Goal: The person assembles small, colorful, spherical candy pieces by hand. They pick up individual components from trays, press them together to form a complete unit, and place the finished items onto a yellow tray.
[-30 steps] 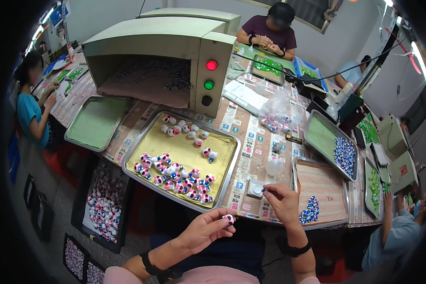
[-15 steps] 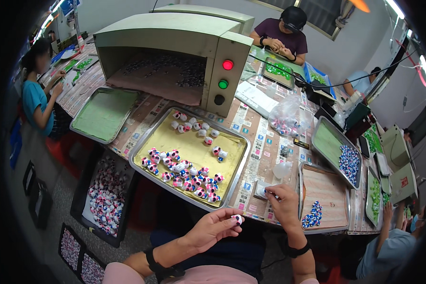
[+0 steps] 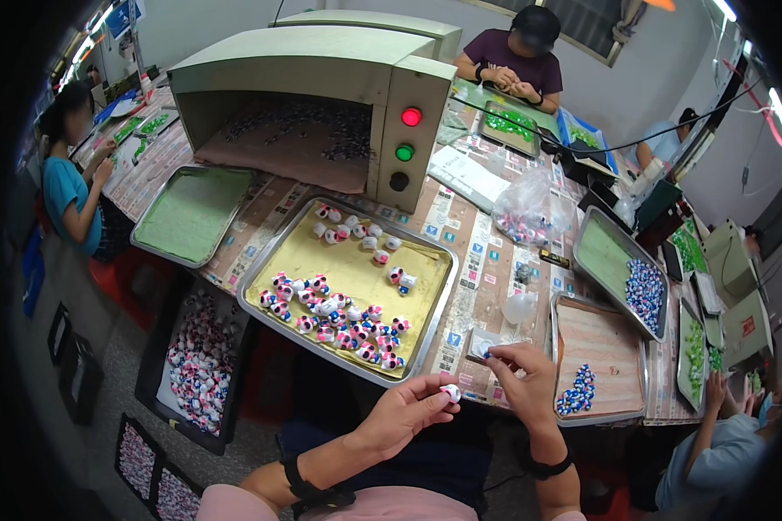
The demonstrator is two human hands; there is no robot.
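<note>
small white bead piece (image 3: 450, 392) pinched in the left hand (image 3: 406, 415), low in front of the metal tray (image 3: 261, 269).
right hand (image 3: 523, 382) closes narrow on a tiny blue part (image 3: 487, 353) by a small dish (image 3: 480, 344); this looks like the fitting step, and it needs a fine, steady aim.

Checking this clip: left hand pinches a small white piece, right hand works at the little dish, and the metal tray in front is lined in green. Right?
Not quite. In the head view the metal tray is lined in yellow, not green. The left hand does pinch a small white piece, and the right hand is at the little dish.
</note>
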